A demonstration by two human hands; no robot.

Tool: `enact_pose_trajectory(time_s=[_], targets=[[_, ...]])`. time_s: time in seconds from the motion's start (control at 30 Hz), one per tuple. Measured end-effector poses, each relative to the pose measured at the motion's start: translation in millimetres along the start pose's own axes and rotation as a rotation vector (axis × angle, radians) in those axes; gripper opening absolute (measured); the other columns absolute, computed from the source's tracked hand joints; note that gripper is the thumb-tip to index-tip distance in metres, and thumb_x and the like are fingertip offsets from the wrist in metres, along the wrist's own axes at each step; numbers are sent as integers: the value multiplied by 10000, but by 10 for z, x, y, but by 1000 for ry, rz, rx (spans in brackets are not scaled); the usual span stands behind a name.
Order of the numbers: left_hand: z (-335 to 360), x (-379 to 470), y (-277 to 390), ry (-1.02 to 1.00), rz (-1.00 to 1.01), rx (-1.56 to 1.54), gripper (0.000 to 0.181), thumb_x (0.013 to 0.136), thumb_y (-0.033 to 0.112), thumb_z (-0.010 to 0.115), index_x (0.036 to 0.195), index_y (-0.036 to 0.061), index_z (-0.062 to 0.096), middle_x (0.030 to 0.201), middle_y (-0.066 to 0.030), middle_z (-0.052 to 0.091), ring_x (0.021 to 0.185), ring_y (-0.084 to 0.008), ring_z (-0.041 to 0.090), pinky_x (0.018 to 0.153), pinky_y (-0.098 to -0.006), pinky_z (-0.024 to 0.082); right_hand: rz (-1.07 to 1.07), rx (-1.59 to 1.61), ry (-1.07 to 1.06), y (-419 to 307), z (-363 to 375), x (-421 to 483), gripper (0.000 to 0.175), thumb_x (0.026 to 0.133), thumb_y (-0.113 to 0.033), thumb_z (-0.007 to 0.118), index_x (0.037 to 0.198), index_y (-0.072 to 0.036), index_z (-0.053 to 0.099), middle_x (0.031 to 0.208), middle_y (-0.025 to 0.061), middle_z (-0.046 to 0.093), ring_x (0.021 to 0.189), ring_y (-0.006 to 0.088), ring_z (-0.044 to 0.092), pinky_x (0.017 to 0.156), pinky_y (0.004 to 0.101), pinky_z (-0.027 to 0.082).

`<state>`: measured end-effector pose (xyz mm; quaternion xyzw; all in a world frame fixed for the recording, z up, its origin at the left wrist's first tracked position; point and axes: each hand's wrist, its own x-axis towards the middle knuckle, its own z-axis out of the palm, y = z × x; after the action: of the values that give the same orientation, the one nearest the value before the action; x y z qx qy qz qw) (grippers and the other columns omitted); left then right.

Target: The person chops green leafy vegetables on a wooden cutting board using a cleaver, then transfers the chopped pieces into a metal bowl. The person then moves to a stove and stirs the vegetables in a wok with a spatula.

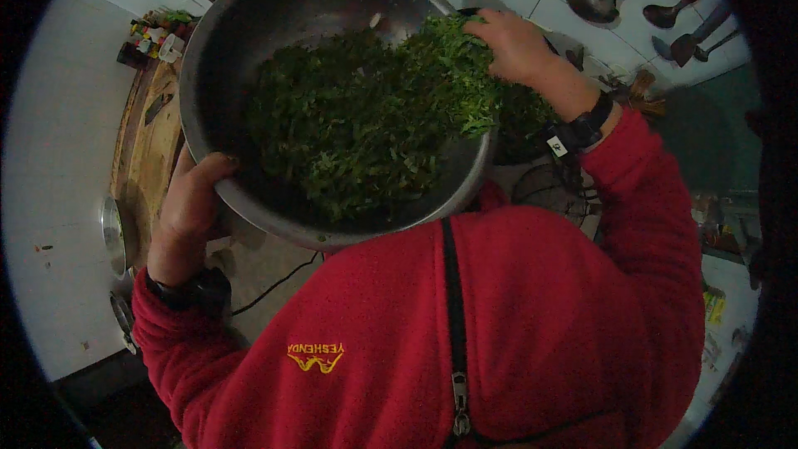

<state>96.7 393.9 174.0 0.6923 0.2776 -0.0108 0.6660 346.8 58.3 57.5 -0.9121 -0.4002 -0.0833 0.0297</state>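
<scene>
A large metal basin (299, 3) is tilted in front of my chest, its lower rim close to my red jacket. Chopped leafy greens (349, 112) lie heaped across its bottom and up to the right side. My left hand (187, 202) grips the basin's left rim, thumb over the edge. At the upper right rim, my right hand (517, 53) is closed on a brighter clump of the greens, its fingertips partly hidden among the leaves. More greens show beyond the rim under my right wrist, in a dark vessel (517, 153) mostly hidden by the basin.
On the left is a wooden board (140, 156) with a dark-bladed knife (159, 108). Small containers (149, 40) crowd its far end. A metal bowl (114, 237) stands at the left wall. Several ladles (595, 9) hang on the tiled wall. A black cord (280, 287) runs below the basin.
</scene>
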Motion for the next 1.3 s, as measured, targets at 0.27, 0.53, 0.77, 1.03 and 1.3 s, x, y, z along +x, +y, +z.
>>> enact_pose_trajectory(time_s=[0.27,0.53,0.77,1.03,1.3], targets=[[-79,9,-216,-29,38,-74,504,744,27,495,1238,-13,400,1045,-136,560,853,-253,599,696,-373,532,91,102,-145,427,504,-238,724,633,-170,746,1286,-127,436,1337,150,371,1206,344,402,989,417,375],[-170,140,-173,-62,-11,6,485,776,107,518,1245,53,408,1082,-149,544,934,-312,564,785,-454,494,-436,203,109,-205,462,483,657,768,-454,635,1291,-103,446,1335,199,389,1224,374,379,1012,444,345],[-283,225,-178,-23,14,4,479,763,86,515,1231,40,426,1047,-125,550,889,-271,570,749,-394,497,-349,8,-774,-722,355,502,828,636,-653,624,1246,-103,521,1256,182,450,1232,329,357,1044,479,246],[-245,222,-232,2,-8,-73,507,726,35,512,1227,15,443,1025,-89,569,853,-211,572,740,-329,488,-364,-185,-466,-786,445,116,397,625,-298,713,986,-149,645,940,62,535,961,258,508,781,439,426],[-354,100,-255,13,3,-63,518,728,38,510,1239,17,423,1016,-95,566,828,-222,574,696,-337,493,-230,-107,-115,-361,123,28,405,560,-194,767,933,-108,636,928,73,528,879,285,524,710,406,461]])
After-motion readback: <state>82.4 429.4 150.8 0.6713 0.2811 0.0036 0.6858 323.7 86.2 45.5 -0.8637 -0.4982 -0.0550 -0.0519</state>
